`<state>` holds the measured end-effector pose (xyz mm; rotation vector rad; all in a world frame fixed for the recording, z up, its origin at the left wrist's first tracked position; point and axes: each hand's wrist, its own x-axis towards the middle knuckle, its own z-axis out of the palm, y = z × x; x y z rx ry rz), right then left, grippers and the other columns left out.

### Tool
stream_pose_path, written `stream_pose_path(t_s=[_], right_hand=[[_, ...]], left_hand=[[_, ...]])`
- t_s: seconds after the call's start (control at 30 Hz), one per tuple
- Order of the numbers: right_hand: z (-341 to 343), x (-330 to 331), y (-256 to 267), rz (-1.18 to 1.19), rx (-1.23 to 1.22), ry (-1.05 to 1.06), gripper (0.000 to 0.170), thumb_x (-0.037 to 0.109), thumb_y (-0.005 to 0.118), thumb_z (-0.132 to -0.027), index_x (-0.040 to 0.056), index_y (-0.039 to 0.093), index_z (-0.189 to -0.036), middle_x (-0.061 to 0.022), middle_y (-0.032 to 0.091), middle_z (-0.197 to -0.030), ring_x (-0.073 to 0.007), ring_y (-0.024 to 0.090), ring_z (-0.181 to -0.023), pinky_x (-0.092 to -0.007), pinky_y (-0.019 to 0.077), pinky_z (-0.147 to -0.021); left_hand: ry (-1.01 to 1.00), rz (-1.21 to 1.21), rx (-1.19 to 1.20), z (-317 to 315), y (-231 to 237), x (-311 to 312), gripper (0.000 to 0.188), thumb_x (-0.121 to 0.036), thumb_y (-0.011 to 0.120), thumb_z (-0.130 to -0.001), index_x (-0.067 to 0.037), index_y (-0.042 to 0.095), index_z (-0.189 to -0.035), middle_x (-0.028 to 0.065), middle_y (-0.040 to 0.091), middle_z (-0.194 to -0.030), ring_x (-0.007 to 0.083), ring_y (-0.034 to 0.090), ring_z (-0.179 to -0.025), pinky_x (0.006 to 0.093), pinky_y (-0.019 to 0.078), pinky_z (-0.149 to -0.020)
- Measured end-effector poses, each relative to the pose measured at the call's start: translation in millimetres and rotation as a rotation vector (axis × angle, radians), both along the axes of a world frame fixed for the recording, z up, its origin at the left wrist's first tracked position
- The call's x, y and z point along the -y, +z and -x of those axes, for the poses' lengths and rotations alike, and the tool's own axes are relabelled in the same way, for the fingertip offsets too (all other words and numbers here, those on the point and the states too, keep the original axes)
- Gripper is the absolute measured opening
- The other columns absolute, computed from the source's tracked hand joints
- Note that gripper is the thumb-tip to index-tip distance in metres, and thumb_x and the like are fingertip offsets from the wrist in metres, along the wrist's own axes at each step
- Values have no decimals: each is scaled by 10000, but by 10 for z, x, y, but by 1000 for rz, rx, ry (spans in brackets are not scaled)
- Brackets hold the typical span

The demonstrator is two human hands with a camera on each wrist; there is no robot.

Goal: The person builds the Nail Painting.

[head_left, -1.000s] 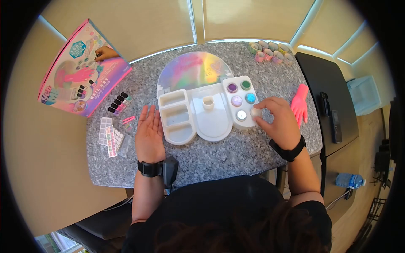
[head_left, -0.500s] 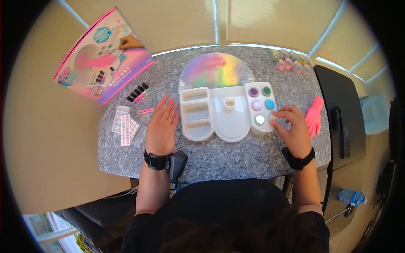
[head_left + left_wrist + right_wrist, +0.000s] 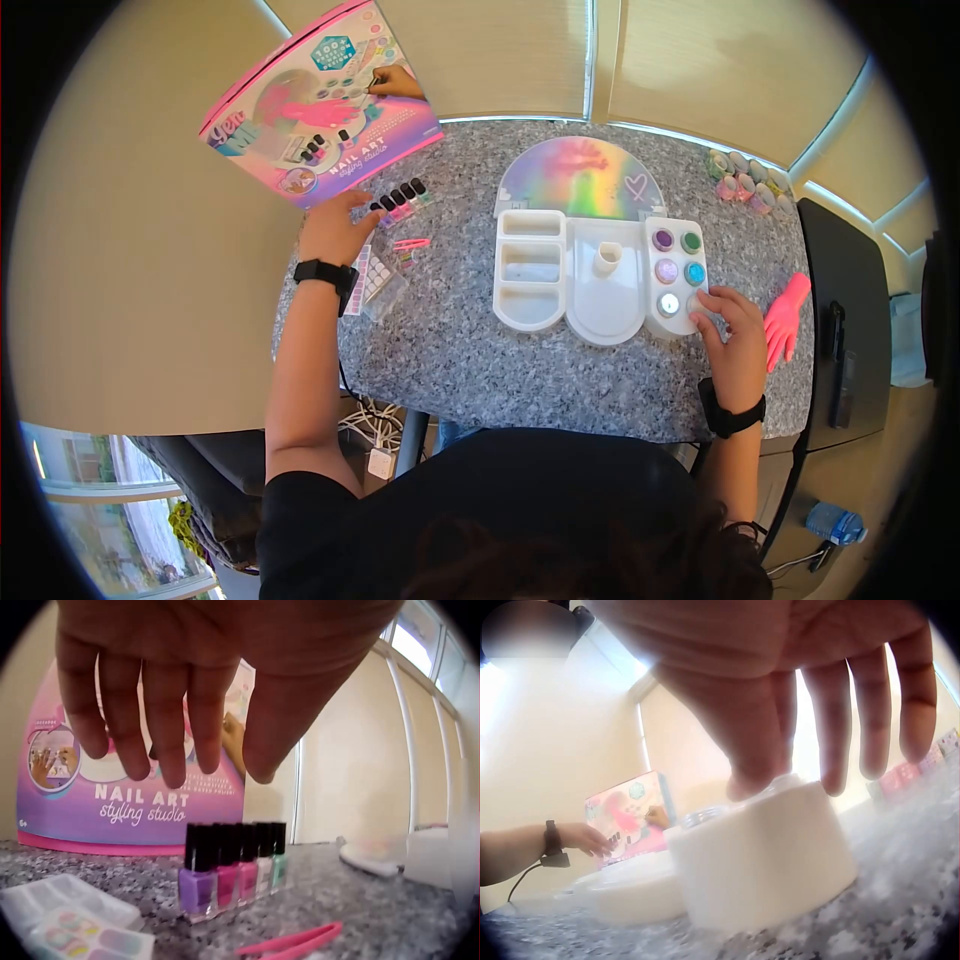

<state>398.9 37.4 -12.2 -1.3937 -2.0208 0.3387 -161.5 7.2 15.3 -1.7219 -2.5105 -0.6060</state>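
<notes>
In the head view my left hand (image 3: 337, 238) reaches over the near end of a row of nail polish bottles (image 3: 401, 200). The left wrist view shows its fingers hanging extended above the bottles' black caps, holding nothing. At the right side of the white nail studio tray (image 3: 606, 318), my right hand (image 3: 738, 345) pinches a small pot seated in the lower right hole of the pot holder (image 3: 676, 234). In the right wrist view, thumb and index finger meet at the pot's clear top (image 3: 784, 782). Purple, green, lilac, blue and silver glitter pots (image 3: 667, 270) fill the other holes.
A nail art box (image 3: 330, 110) stands at the back left. Pink tweezers (image 3: 411, 244) and sticker sheets (image 3: 376, 277) lie by the left hand. A pink model hand (image 3: 787, 318) lies at the right, with several small rolls (image 3: 745, 186) behind it.
My left hand has gone from palm-up beside the tray to over the polish bottles, up and left. My right hand stays at the same pot. The head view has shifted left.
</notes>
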Motion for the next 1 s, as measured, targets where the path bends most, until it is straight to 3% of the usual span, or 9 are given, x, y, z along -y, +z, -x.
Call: stream_pose_path(t_s=[0.2,0.27,0.33,0.4,0.53,0.63,0.7,0.8,1.0], right_hand=[[139,110,225,-167,5,66,315,66,874,-879,55,828,-1190,-121,766,-1356,-361,693,-1266,-457,539,-1099],[141,126,296,-153,18,110,314,62,870,-880,58,830,-1191,-117,773,-1341,-361,700,-1252,-454,546,-1090],[130,99,290,-136,22,152,313,58,866,-881,61,832,-1193,-113,780,-1325,-361,706,-1239,-451,553,-1081],[103,58,213,-44,64,176,309,56,859,-884,73,838,-1192,-107,795,-1292,-353,720,-1213,-445,575,-1052],[88,25,164,-34,73,180,315,68,857,-888,96,844,-1201,-95,802,-1280,-338,733,-1191,-440,593,-1024],[88,37,215,23,84,162,319,83,857,-891,113,849,-1209,-80,805,-1286,-323,738,-1193,-435,597,-1020],[98,50,246,46,113,156,315,96,856,-896,118,852,-1210,-70,806,-1298,-315,745,-1191,-428,599,-1014],[116,68,252,47,105,143,301,102,853,-900,113,853,-1201,-70,806,-1304,-316,748,-1191,-425,600,-1010],[134,72,216,48,87,123,285,113,862,-893,109,855,-1178,-73,807,-1298,-317,752,-1179,-424,601,-1005]], left_hand=[[67,136,-43,46,-112,-53,384,-348,851,-958,-85,789,-1231,113,845,-1146,293,799,-1084,437,605,-950],[117,54,-8,-91,-3,42,272,-340,822,-948,-145,794,-1136,70,841,-1156,314,784,-1080,479,597,-921],[61,-25,-5,-250,42,131,278,-325,827,-948,-126,790,-1138,94,842,-1111,319,796,-1017,473,602,-902],[-62,-221,84,-699,213,239,259,-206,833,-969,-40,780,-1160,114,842,-1071,250,804,-1028,406,594,-921],[-305,-173,423,-1428,324,415,209,-103,829,-947,-27,785,-1137,99,830,-1063,205,784,-1041,364,582,-944],[-406,-135,405,-1738,401,474,202,-132,833,-936,-52,792,-1116,94,825,-1050,256,785,-1029,406,564,-1005],[-509,-62,187,-1808,426,486,195,-189,837,-929,-89,797,-1092,72,821,-1048,298,769,-1049,485,499,-1110],[-505,5,162,-1803,318,485,194,-240,839,-932,-121,798,-1080,42,823,-1064,298,756,-1082,547,401,-1199],[-441,-80,-47,-1853,140,522,197,-258,850,-926,-151,802,-1085,25,817,-1071,260,752,-1099,561,346,-1245]])
